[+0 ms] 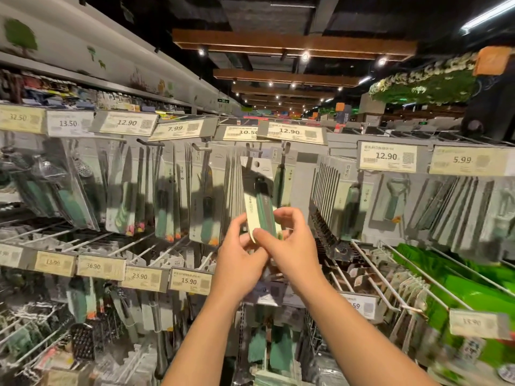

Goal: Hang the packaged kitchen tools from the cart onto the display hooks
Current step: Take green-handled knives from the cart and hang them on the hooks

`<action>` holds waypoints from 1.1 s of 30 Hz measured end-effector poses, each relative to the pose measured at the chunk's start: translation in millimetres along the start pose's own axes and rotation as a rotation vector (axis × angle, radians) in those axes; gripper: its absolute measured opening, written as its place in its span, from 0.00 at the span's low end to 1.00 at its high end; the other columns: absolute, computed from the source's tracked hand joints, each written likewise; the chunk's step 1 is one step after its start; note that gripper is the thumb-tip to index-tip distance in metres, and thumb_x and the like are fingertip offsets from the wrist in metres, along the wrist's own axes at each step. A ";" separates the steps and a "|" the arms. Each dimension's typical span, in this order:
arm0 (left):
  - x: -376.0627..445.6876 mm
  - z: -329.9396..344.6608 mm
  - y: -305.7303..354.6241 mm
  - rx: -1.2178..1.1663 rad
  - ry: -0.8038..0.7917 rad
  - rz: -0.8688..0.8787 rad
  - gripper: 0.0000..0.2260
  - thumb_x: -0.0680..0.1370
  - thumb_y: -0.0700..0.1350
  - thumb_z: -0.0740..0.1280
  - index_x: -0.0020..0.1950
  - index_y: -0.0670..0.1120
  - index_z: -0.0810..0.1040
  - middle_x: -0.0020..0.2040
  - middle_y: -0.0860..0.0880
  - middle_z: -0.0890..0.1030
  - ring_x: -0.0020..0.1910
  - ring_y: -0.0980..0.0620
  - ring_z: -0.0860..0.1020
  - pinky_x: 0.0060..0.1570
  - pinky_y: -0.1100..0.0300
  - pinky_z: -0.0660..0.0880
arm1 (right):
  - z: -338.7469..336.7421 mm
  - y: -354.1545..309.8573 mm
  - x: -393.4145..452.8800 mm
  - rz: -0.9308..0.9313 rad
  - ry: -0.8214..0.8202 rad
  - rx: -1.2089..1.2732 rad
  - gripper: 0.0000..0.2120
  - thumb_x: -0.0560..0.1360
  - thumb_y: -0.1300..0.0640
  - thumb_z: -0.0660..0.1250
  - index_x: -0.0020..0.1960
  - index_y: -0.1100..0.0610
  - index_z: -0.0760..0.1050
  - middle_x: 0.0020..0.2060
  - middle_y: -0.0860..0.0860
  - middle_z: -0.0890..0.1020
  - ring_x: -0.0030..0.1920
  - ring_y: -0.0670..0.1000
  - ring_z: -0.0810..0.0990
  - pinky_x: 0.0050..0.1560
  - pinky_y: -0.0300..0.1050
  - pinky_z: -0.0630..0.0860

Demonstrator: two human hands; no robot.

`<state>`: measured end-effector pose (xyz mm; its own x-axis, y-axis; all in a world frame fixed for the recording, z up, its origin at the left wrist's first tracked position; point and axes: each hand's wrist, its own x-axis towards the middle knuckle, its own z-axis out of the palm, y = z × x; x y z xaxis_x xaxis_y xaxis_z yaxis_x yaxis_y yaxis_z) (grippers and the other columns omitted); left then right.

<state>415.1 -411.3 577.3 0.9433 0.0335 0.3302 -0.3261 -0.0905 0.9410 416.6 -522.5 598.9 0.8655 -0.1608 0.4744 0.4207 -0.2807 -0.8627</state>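
A packaged kitchen tool (260, 196), a green-handled utensil on a pale card with a punched hole at the top, stands nearly upright in the middle of the view, held up in front of the top row of the display. Its lower end is clasped between both hands. The left hand (241, 254) grips the bottom left edge of the card, fingers curled round it from the side. The right hand (289, 240) holds the bottom right, its thumb lying across the front of the card and its fingers wrapped behind. The two hands touch each other below the package.

The hole in the card sits just below a hook (252, 148) that juts from the upper rail; whether the card is on it I cannot tell, as the picture is blurred there. Just left of the package hangs a thick row of similar cards (231, 190), and just right another green-handled tool (281, 176) on its own hook. Above them runs a line of price tags (289, 131) reading 12.90, 10.50, 7.99 and others.

Farther left hang packaged knives (122, 190) and graters (50, 176). To the right hang peelers (393, 196), with bright green packs (457, 288) on the long hooks below. A second row of price tags (189, 281) crosses under the hands.
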 end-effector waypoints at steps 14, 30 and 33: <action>2.1 -52.7 34.9 0.845 -0.186 0.258 0.21 0.83 0.48 0.65 0.76 0.56 0.72 0.56 0.60 0.81 0.49 0.62 0.79 0.47 0.62 0.77 | -28.1 4.5 -31.8 -0.256 0.246 -0.147 0.19 0.73 0.59 0.76 0.60 0.45 0.76 0.52 0.35 0.75 0.55 0.42 0.77 0.55 0.54 0.81; 20.3 -63.6 29.0 1.113 -0.121 0.259 0.14 0.82 0.57 0.63 0.65 0.56 0.79 0.48 0.57 0.82 0.48 0.53 0.81 0.49 0.55 0.80 | -22.8 -3.3 -13.7 -0.295 0.404 -0.178 0.21 0.73 0.57 0.78 0.65 0.52 0.80 0.53 0.44 0.77 0.50 0.34 0.74 0.51 0.26 0.72; 24.2 -63.3 26.4 1.115 -0.117 0.266 0.14 0.82 0.57 0.63 0.65 0.56 0.79 0.49 0.57 0.82 0.49 0.52 0.80 0.47 0.56 0.76 | -24.5 -1.4 -10.3 -0.282 0.432 -0.176 0.22 0.73 0.57 0.78 0.65 0.53 0.81 0.55 0.47 0.78 0.52 0.35 0.75 0.53 0.25 0.71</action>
<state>425.4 -349.9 614.8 0.8718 -0.2057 0.4446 -0.3351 -0.9125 0.2348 400.5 -543.6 599.5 0.5195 -0.4199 0.7442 0.5363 -0.5178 -0.6666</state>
